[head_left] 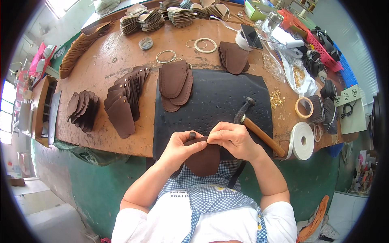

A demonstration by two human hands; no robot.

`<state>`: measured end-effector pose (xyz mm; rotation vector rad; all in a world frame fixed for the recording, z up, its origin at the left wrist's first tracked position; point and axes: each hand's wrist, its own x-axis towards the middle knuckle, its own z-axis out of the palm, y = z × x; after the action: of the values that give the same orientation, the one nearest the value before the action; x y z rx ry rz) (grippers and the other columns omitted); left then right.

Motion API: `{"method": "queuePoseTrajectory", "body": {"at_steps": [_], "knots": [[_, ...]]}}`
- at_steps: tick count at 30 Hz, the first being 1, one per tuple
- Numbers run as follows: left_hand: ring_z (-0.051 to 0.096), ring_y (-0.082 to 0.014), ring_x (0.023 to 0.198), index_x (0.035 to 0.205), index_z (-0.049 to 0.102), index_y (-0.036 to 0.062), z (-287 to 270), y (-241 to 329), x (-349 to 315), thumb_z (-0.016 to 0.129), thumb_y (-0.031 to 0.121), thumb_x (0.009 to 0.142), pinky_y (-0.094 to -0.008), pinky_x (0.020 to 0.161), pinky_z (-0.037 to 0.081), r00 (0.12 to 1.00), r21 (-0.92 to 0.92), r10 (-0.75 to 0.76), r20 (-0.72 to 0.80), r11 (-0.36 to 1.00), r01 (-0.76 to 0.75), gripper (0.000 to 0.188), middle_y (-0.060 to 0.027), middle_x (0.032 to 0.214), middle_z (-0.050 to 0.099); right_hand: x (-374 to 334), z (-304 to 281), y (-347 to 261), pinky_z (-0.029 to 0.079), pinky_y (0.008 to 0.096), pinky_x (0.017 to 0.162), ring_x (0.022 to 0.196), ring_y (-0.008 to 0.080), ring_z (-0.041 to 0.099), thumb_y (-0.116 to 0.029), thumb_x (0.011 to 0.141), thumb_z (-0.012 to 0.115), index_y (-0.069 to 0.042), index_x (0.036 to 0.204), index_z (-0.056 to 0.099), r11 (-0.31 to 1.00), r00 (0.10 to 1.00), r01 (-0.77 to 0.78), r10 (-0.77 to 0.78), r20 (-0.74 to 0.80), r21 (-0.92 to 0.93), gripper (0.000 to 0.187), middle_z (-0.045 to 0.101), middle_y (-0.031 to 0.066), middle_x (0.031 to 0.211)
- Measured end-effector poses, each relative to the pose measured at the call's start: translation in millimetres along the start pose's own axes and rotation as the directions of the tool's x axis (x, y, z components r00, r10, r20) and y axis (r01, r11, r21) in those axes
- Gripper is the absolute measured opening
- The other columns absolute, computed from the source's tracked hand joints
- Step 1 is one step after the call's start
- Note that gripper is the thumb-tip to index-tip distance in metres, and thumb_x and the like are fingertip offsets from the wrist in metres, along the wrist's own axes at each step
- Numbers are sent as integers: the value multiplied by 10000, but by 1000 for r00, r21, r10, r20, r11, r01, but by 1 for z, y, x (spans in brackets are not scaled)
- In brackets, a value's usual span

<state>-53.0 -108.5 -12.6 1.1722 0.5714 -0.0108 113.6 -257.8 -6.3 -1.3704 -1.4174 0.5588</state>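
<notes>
A dark brown leather piece (204,162) with a rounded lower end hangs between my hands at the front edge of the bench. My left hand (181,148) is closed on its upper edge, thumb lying along the near side. Beside the left fingers shows the dark end of a small object I cannot make out. At the same edge, my right hand (231,139) pinches the leather with its fingertips; anything small between them is hidden. Just beyond the right hand a hammer (262,136) with a wooden handle rests on the black mat (214,95).
Stitched brown leather pieces (175,83) lie on the mat. Further stacks (125,99) stand to the left, and another pile (234,58) behind. Small gold fittings (276,98), a white tape roll (303,141) and a phone (251,36) are at right.
</notes>
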Motion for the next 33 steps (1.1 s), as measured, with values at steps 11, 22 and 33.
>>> {"method": "queuePoseTrajectory", "body": {"at_steps": [11, 22, 33], "knots": [[652, -84, 787, 987, 717, -1, 0, -1, 3, 778, 103, 874, -224, 733, 533, 997, 43, 65, -29, 997, -64, 165, -30, 885, 708, -4, 10, 0, 580, 299, 737, 841, 203, 704, 26, 865, 715, 8, 988, 743, 995, 990, -102, 103, -96, 17, 127, 703, 97, 938], [636, -74, 776, 954, 720, -7, 2, -3, 4, 772, 102, 870, -223, 713, 515, 992, 70, 113, -63, 992, -108, 147, -18, 846, 700, -9, 20, -15, 559, 257, 832, 931, 115, 656, 36, 905, 698, -1, 1115, 692, 799, 850, -408, 509, -136, 441, 213, 684, 51, 1004], [610, -62, 750, 945, 723, -8, 7, -3, 7, 775, 129, 863, -218, 680, 496, 964, 246, 258, -59, 940, -237, 168, -4, 805, 689, -12, 14, -9, 516, 230, 860, 916, 79, 620, 35, 880, 723, -40, 1198, 554, 727, 804, -478, 588, -88, 493, 367, 635, 21, 961]]}}
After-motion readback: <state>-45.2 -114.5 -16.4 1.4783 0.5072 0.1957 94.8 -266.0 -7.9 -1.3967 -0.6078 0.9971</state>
